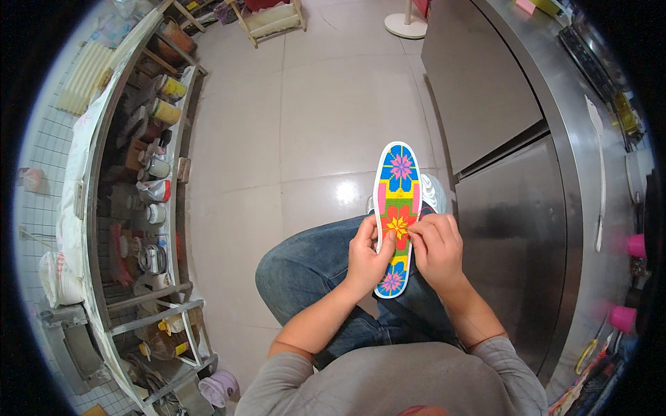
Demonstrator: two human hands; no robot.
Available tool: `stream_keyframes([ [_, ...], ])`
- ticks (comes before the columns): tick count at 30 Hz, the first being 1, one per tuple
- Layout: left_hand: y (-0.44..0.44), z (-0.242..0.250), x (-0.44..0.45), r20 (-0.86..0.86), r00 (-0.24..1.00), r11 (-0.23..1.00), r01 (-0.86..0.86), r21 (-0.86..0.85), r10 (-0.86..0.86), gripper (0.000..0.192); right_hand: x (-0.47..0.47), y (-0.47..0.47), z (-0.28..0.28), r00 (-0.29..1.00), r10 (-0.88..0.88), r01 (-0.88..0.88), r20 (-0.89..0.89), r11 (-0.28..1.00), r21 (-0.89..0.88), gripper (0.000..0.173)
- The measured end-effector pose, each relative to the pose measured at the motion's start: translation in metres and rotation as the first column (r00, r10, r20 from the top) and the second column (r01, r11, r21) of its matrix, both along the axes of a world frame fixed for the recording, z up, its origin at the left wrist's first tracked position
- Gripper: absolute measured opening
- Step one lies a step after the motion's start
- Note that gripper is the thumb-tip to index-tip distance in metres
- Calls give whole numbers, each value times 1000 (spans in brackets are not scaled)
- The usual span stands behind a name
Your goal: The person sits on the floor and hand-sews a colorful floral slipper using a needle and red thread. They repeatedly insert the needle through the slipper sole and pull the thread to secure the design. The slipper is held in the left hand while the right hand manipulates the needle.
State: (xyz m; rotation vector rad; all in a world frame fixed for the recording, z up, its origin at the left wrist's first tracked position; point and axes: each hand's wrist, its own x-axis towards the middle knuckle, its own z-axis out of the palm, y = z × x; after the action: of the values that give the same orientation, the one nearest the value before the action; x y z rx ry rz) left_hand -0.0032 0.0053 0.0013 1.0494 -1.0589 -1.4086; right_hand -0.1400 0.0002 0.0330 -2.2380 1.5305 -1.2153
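Note:
An embroidered shoe insole (399, 195) with a white rim and blue, pink, yellow, green and red flower patterns is held lengthwise above my lap. My left hand (370, 255) grips its left edge, the thumb lying on the patterned face. At the right edge is my right hand (437, 242), its thumb and fingertips pinched together against the red and yellow flower. A thin reddish thread seems to run near the right fingers. Whether a needle is between them cannot be made out.
A shelf rack (179, 125) with jars and bags stands at the left. At the right is a stainless steel cabinet (510, 218) with a metal counter above it. A small wooden chair (273, 23) and a round stand base (406, 27) are ahead on the tiled floor.

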Motion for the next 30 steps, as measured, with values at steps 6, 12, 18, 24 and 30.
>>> stream_keyframes([
  [6,-3,-2,2,-158,986,994,60,89,-46,26,2,-6,-2,998,43,-41,-38,997,64,15],
  [12,-5,-2,5,-530,848,978,116,173,-7,32,-8,5,-25,711,-212,-79,671,923,376,7],
  [18,-3,-3,3,-554,828,938,254,235,-85,30,0,8,-60,-204,-541,-768,816,606,209,32],
  [24,-3,-4,2,-609,784,932,302,202,-122,28,1,14,-62,-372,-463,-736,805,675,49,33],
  [30,-6,-5,3,-575,813,940,264,218,-95,35,-25,6,-75,-589,-532,-630,608,774,67,4],
])
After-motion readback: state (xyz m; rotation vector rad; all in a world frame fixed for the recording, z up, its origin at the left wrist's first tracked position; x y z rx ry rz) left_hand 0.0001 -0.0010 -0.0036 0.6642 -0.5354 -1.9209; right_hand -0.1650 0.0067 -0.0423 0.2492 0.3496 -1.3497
